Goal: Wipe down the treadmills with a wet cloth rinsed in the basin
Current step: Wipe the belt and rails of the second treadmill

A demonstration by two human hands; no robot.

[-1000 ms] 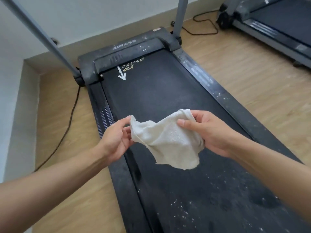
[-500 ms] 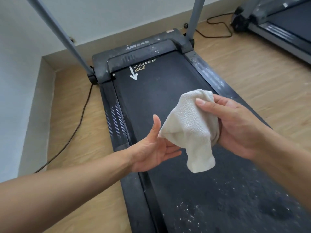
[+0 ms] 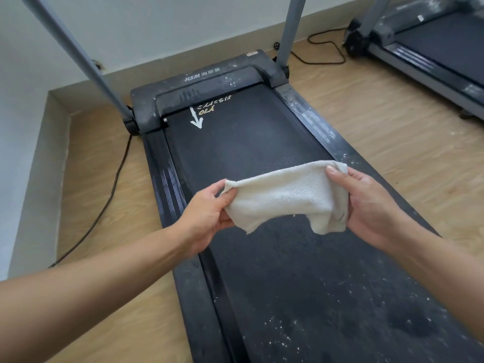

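Note:
A white terry cloth (image 3: 284, 195) is stretched in the air above the black belt of a dusty treadmill (image 3: 243, 142). My left hand (image 3: 207, 216) pinches the cloth's left corner between thumb and fingers. My right hand (image 3: 366, 205) grips the right end, thumb on top, with a fold of cloth hanging below it. White specks lie scattered on the belt near the bottom of the view. A white arrow and some lettering mark the belt's far end. No basin is in view.
A second treadmill (image 3: 429, 48) stands at the upper right on the wooden floor (image 3: 392, 121). Two grey uprights (image 3: 78, 56) rise from the near treadmill's front. A black power cable (image 3: 110, 195) runs along the floor at the left, beside a beige ledge and the wall.
The cloth was bunched in my right hand with my left hand open beneath it. Now my left hand has taken a corner and the cloth is spread wide between both hands.

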